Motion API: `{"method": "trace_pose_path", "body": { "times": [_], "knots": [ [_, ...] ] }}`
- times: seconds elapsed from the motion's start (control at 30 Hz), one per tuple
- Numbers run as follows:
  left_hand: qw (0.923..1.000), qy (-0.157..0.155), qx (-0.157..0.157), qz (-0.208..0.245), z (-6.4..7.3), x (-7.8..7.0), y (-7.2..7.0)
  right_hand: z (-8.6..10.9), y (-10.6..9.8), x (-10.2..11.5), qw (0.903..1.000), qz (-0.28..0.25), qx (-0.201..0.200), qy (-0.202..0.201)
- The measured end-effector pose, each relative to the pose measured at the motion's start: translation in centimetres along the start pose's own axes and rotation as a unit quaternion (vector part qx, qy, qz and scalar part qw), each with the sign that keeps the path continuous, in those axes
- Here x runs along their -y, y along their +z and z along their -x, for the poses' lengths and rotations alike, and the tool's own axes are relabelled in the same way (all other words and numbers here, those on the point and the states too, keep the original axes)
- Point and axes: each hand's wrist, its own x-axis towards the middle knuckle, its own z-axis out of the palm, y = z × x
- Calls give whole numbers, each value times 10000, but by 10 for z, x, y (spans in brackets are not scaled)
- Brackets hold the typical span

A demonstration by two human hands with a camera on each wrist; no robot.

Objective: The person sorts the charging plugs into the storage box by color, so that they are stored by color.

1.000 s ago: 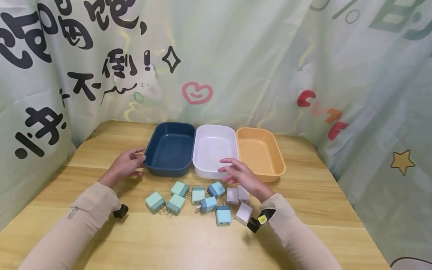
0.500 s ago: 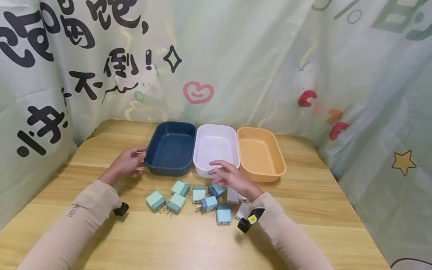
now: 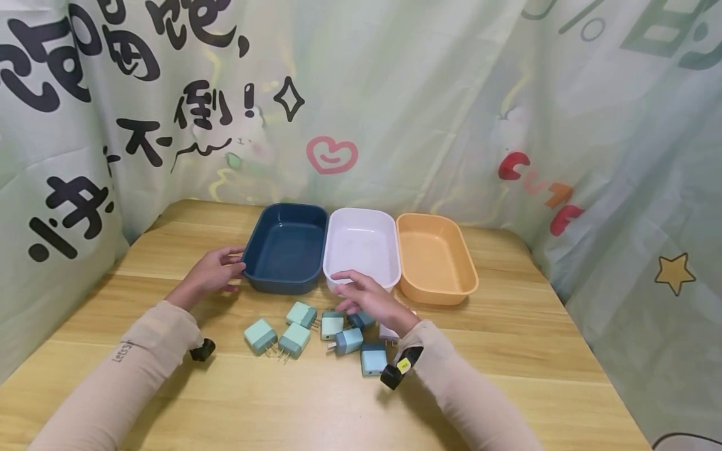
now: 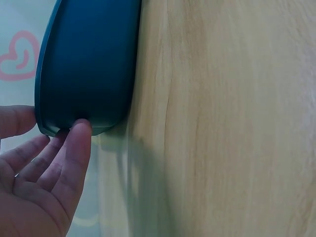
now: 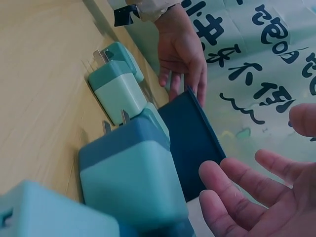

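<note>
My left hand (image 3: 211, 272) is at the left side of a navy blue tray (image 3: 284, 287). In the left wrist view its extended fingertips touch the end wall of that tray (image 4: 89, 64). My right hand (image 3: 369, 295), fingers loosely spread and holding nothing, hovers by the front edge of a white tray (image 3: 363, 244). Beneath and beside it lie several small plug chargers: mint green ones (image 3: 261, 336) to the left, light blue ones (image 3: 373, 360) in the middle. A lilac charger (image 3: 388, 333) is partly hidden behind the right hand and wrist.
An orange tray (image 3: 437, 257) stands right of the white one, the three trays side by side. All rest on a wooden table (image 3: 316, 407). A printed curtain (image 3: 406, 113) hangs behind and around the table.
My right hand has moved left across the front of the white tray, over the chargers, covering more of the lilac ones. The left hand has stayed at the navy tray.
</note>
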Motion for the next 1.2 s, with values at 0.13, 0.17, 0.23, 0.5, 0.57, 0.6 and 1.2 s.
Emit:
{"method": "trace_pose_path", "body": {
  "times": [0.13, 0.17, 0.23, 0.5, 0.57, 0.6, 1.2],
  "knots": [
    [10000, -8, -8, -13, 0, 0, 0, -4, 6, 2, 10000, 90, 17, 26],
    [10000, -9, -12, -23, 0, -1, 1, -5, 7, 2, 9999, 108, 20, 30],
    [10000, -31, -23, -31, 0, -1, 1, -8, 9, 2, 9999, 160, 45, 44],
    [10000, -20, -32, -30, -2, 0, 1, -16, 18, 2, 9980, 632, 25, -34],
    [10000, -16, -26, -18, -2, 0, 1, -18, 21, 2, 9951, 979, -36, -108],
    [10000, -19, -30, -10, -2, 0, 1, -18, 22, 2, 9932, 1156, -64, -141],
    [10000, 6, -18, 10, 0, 2, 1, -34, 35, -2, 9763, 2145, 238, 145]
  ]
}}
